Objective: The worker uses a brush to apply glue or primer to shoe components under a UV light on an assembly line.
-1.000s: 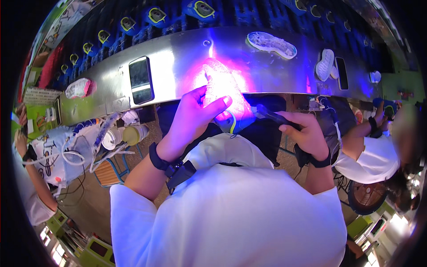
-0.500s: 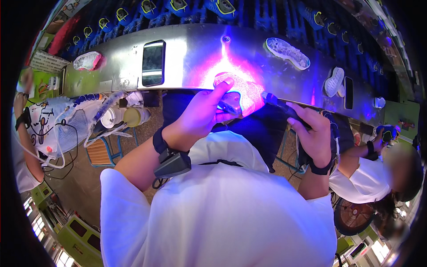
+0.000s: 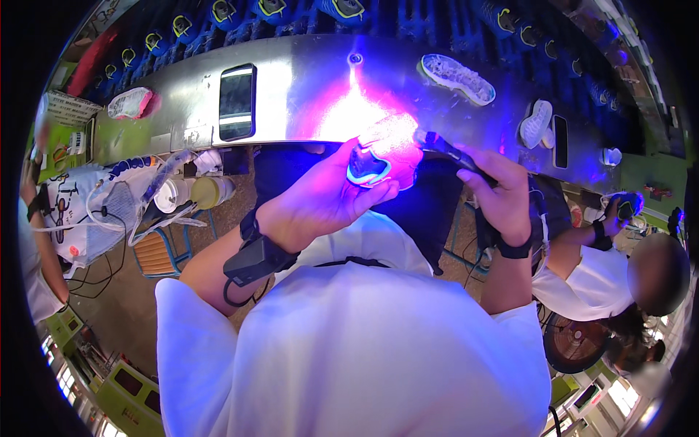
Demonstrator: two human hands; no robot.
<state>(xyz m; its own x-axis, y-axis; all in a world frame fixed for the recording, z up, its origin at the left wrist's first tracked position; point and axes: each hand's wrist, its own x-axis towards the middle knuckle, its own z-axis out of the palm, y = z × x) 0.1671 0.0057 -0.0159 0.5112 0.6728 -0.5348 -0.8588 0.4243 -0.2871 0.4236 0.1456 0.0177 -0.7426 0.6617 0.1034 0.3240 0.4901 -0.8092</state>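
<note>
My left hand (image 3: 309,200) grips a shoe (image 3: 402,154) at the opening end, thumb on top and fingers beneath. Bright pink and violet light washes over the shoe, so its true colour cannot be told; the rim of its opening glows blue. In my right hand (image 3: 502,191) is a slim dark-handled tool (image 3: 455,153), held like a pen. Its tip is at the shoe's right side, by the lit surface; glare hides whether they touch. Both hands are just off the near edge of the metal bench (image 3: 291,120).
White shoe soles (image 3: 459,79) lie on the bench, along with a phone (image 3: 237,102) on the left. Beyond runs a rack with blue shoes (image 3: 342,10). At right a co-worker's hand (image 3: 616,218) holds a shoe. Pots (image 3: 207,193) and a stool (image 3: 154,253) stand left.
My left hand has turned the shoe, so its opening faces me more. The tool tip has moved slightly up and left with my right hand. The whole view has shifted a little.
</note>
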